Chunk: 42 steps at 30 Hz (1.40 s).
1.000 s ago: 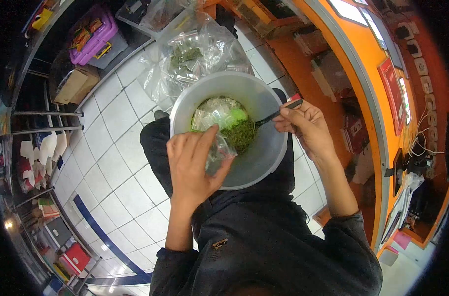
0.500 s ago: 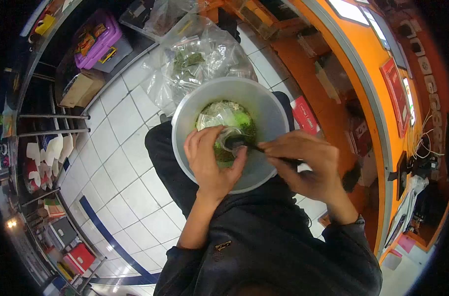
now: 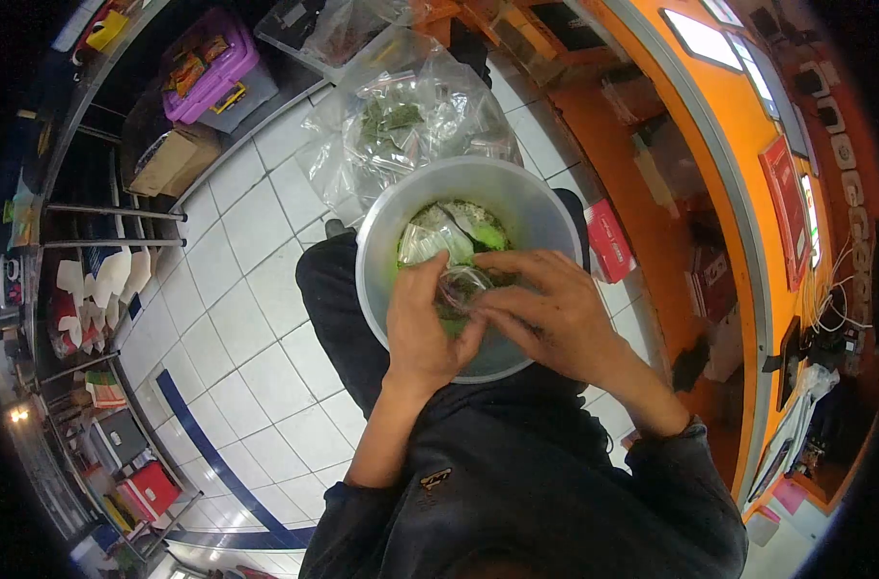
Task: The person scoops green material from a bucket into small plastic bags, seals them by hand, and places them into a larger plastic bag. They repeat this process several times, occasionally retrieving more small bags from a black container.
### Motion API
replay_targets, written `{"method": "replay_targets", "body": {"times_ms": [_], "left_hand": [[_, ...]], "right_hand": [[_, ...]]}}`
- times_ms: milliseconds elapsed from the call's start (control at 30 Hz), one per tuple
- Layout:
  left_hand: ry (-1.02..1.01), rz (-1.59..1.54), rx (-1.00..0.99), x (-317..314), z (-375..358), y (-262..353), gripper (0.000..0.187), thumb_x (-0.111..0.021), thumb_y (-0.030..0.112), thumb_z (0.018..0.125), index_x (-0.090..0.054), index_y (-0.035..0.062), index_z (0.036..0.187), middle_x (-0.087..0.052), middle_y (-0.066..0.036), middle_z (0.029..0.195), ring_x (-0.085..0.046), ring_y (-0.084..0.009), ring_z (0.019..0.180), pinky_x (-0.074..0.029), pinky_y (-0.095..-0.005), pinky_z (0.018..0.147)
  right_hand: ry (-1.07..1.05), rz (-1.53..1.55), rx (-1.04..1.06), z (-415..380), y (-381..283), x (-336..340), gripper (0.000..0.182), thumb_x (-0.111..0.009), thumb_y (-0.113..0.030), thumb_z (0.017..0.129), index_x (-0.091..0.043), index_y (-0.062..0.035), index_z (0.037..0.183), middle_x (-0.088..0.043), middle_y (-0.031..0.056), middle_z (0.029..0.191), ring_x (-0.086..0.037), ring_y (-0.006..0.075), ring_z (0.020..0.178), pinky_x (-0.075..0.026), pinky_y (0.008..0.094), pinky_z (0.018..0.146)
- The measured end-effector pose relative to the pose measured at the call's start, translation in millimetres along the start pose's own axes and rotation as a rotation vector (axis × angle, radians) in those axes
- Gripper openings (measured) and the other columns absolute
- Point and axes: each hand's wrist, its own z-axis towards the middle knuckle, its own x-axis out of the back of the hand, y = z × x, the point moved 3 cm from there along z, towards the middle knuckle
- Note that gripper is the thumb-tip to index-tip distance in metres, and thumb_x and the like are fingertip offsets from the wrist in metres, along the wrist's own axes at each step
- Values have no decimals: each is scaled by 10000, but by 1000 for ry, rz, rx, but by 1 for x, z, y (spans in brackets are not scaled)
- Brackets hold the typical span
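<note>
Pinching a small clear bag [image 3: 461,287] from both sides: left hand [image 3: 422,323] at its 8 o'clock edge, right hand [image 3: 545,314] at its 3 o'clock edge, fingers closed on the plastic just above a grey bucket [image 3: 545,207]. Inside the bucket, green crumbled leaf [image 3: 480,234], more little bags [image 3: 430,241] and a dark spoon [image 3: 456,218] lying loose near 12 o'clock. Beyond the rim at 11 o'clock, a big plastic sack [image 3: 410,121] of filled packets. Judging by that: many packed, this one apparently being closed, plenty of leaf left.
</note>
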Motion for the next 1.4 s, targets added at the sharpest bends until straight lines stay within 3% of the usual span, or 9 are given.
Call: {"method": "replay_targets", "body": {"times_ms": [33,167,267,333,367,567,1067,1267,1400], "left_hand": [[-86,-63,170,-2,-1,-4,818,-840,109,720,-450,-31,1425,-599,-215,1174,-616,-412,1027,-496,-485,973],[-136,-86,194,0,4,-3,905,-819,79,731,-354,-39,1498,-587,-221,1189,-619,-416,1017,-507,-445,940],[-45,-170,106,16,17,2,778,-814,61,737,-479,-16,1434,-611,-220,1206,-632,-381,1042,-515,-421,909],[-119,-276,-24,25,24,-6,549,-799,36,758,-638,10,1282,-658,-194,1169,-643,-334,1037,-514,-391,897],[-100,-363,77,26,25,-7,309,-771,34,789,-714,-12,1089,-706,-140,1044,-672,-240,947,-501,-335,892],[-95,-428,170,31,26,-13,141,-763,-4,807,-737,-6,945,-718,-119,922,-669,-239,860,-511,-327,787],[-113,-216,-25,29,41,-3,107,-724,-38,752,-693,7,844,-700,-102,842,-664,-252,797,-504,-338,755],[-121,-210,93,43,56,-8,63,-696,-46,798,-688,-4,844,-692,-109,817,-663,-226,765,-497,-304,747],[-57,-105,-1,54,72,-26,38,-654,-44,850,-684,-23,860,-681,-111,785,-637,-187,695,-493,-282,682]], "right_hand": [[22,71,-54,0,3,-2,250,-771,-101,843,-723,-103,1088,-671,106,1224,-692,305,1011,-526,416,913],[169,238,-188,6,8,4,245,-761,-15,834,-713,-65,1068,-671,103,1173,-694,310,991,-559,392,858],[44,205,-150,11,7,13,236,-751,29,839,-706,-44,1059,-675,110,1127,-695,318,978,-566,383,843],[11,234,-152,12,8,13,218,-742,26,857,-703,-39,1061,-678,115,1116,-698,310,972,-566,383,842],[-21,261,-151,12,8,12,200,-732,22,875,-699,-33,1064,-681,119,1105,-702,301,965,-566,382,842],[111,431,-267,11,14,9,191,-751,-18,885,-688,-12,1064,-708,109,986,-708,216,917,-550,338,797],[253,657,-361,13,18,-11,164,-756,10,877,-598,-28,902,-702,66,887,-657,96,867,-523,283,795],[314,624,-286,29,27,-11,187,-752,24,878,-576,-36,895,-736,98,923,-693,106,924,-539,290,816],[389,622,-230,49,33,-15,166,-756,6,880,-601,-12,936,-742,101,911,-709,127,891,-551,290,814]]}}
